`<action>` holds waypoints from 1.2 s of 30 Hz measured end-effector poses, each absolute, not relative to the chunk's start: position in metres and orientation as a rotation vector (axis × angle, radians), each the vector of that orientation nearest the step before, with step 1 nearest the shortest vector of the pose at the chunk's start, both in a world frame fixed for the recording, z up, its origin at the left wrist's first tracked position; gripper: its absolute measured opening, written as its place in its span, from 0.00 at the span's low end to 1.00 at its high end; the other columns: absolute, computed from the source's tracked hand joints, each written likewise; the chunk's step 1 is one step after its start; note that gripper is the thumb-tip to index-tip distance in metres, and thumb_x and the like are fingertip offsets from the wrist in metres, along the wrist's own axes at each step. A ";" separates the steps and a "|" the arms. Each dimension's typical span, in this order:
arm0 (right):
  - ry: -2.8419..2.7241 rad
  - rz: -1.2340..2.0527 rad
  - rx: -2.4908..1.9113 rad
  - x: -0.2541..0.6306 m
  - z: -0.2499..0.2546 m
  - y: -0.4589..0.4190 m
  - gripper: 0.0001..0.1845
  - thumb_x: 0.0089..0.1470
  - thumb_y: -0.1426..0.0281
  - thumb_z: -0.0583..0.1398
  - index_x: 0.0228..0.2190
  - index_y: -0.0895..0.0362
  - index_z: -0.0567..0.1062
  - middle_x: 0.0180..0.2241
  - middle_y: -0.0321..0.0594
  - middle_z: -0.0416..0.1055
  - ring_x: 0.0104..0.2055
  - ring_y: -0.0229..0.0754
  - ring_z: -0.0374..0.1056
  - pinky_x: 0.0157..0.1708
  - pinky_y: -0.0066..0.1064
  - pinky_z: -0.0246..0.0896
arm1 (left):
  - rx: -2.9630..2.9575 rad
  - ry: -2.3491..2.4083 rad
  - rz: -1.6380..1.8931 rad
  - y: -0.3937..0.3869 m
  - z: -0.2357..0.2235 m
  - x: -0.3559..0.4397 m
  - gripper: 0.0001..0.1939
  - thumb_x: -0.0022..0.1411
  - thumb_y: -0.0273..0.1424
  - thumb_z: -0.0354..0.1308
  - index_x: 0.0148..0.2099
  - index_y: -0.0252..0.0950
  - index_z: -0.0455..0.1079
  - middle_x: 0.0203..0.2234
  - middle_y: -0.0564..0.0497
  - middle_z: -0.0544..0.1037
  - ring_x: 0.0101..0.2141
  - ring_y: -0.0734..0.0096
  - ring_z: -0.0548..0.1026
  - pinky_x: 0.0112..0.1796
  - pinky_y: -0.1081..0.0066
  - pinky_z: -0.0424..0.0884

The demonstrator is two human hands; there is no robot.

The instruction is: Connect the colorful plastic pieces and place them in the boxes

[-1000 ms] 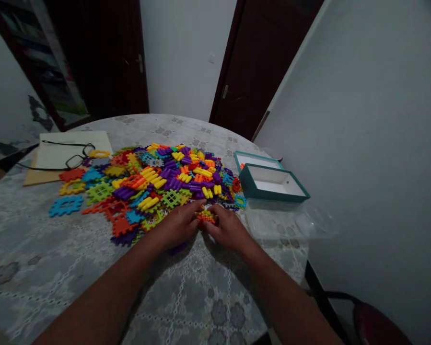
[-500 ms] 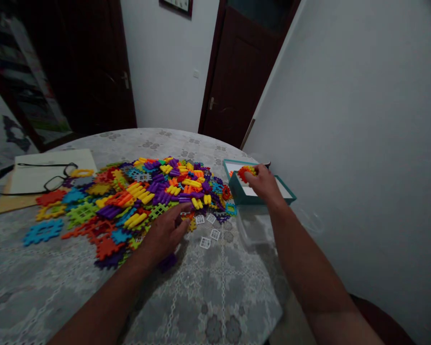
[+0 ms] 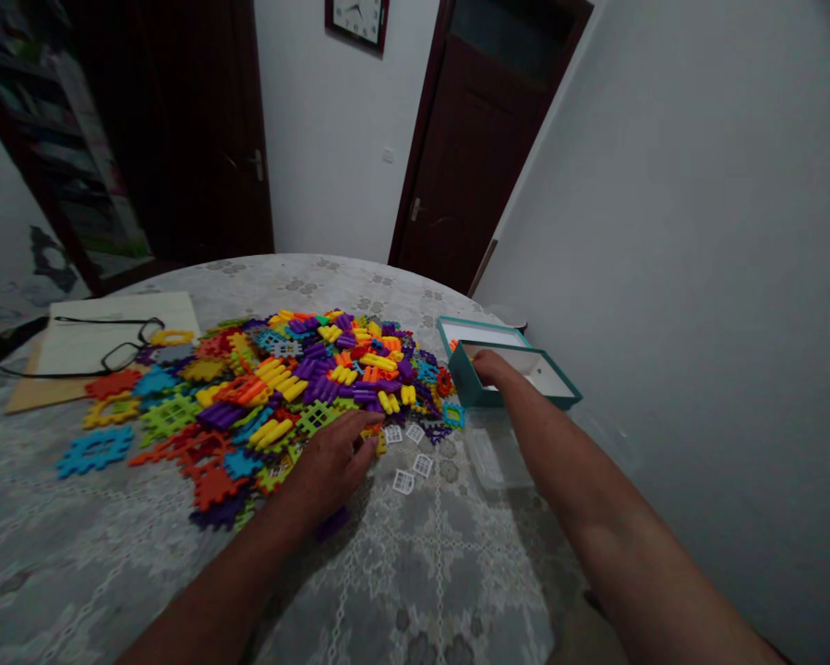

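Right hand [image 3: 490, 368]: reaches over the near wall of the teal box [image 3: 471, 388], at its left end. Fingertips are down inside the box and hidden; cannot tell whether the grip is wide, narrow, or around a piece.

Left hand [image 3: 335, 454]: lies palm down at the near right edge of the pile of plastic pieces [image 3: 324, 379]. Thumb and forefinger are narrowly parted, with orange and yellow pieces right at the fingertips; cannot tell whether any of these is gripped.

Pile: spreads over the middle and left of the table, mixed flat notched pieces and short tube-like ones in purple, yellow, orange, red, green and blue. A blue notched frame [image 3: 75, 455] lies at its left edge. A purple piece [image 3: 332, 523] lies near the left wrist, on the near side.

Four white window-shaped pieces [image 3: 403, 481] lie on the patterned tablecloth [image 3: 379, 573], just right of the left hand, apart from one another.

Teal box: right side of table, a shallow teal-edged tray [image 3: 484, 331] just beyond it on the far side. Clear plastic container [image 3: 498, 462] sits on its near side.

Far left: black-framed glasses [image 3: 106, 320] on pale paper [image 3: 120, 305].
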State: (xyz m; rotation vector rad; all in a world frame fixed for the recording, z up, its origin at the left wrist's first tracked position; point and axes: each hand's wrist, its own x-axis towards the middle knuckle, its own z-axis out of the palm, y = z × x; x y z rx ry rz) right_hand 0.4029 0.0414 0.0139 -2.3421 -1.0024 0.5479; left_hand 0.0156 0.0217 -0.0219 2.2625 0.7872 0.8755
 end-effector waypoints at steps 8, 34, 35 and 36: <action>-0.885 0.865 -2.128 0.408 0.009 0.044 0.13 0.57 0.63 0.71 0.38 0.61 0.82 0.31 0.43 0.81 0.33 0.41 0.76 0.33 0.26 0.72 | 2.272 0.762 0.900 0.022 -0.021 0.015 0.17 0.71 0.33 0.53 0.54 0.38 0.80 0.50 0.42 0.86 0.51 0.54 0.83 0.56 0.55 0.78; -1.276 0.114 -2.223 0.382 0.055 0.010 0.25 0.59 0.67 0.63 0.55 0.63 0.81 0.55 0.60 0.78 0.53 0.56 0.76 0.52 0.41 0.71 | 1.872 1.088 1.422 0.028 -0.004 0.005 0.10 0.69 0.27 0.57 0.46 0.38 0.80 0.36 0.51 0.82 0.35 0.66 0.78 0.42 0.66 0.75; -1.386 -0.030 -2.130 0.367 0.055 0.000 0.23 0.61 0.66 0.61 0.55 0.61 0.81 0.54 0.57 0.80 0.52 0.54 0.76 0.52 0.41 0.70 | 1.869 1.084 1.438 0.029 -0.004 0.005 0.10 0.69 0.27 0.57 0.45 0.38 0.80 0.37 0.51 0.83 0.35 0.66 0.78 0.42 0.65 0.75; -1.491 -0.063 -2.034 0.348 0.054 -0.011 0.21 0.63 0.64 0.61 0.54 0.58 0.82 0.51 0.53 0.81 0.48 0.52 0.78 0.51 0.41 0.71 | 1.864 1.082 1.448 0.029 -0.004 0.005 0.10 0.68 0.27 0.57 0.45 0.38 0.80 0.37 0.51 0.83 0.36 0.66 0.78 0.42 0.66 0.75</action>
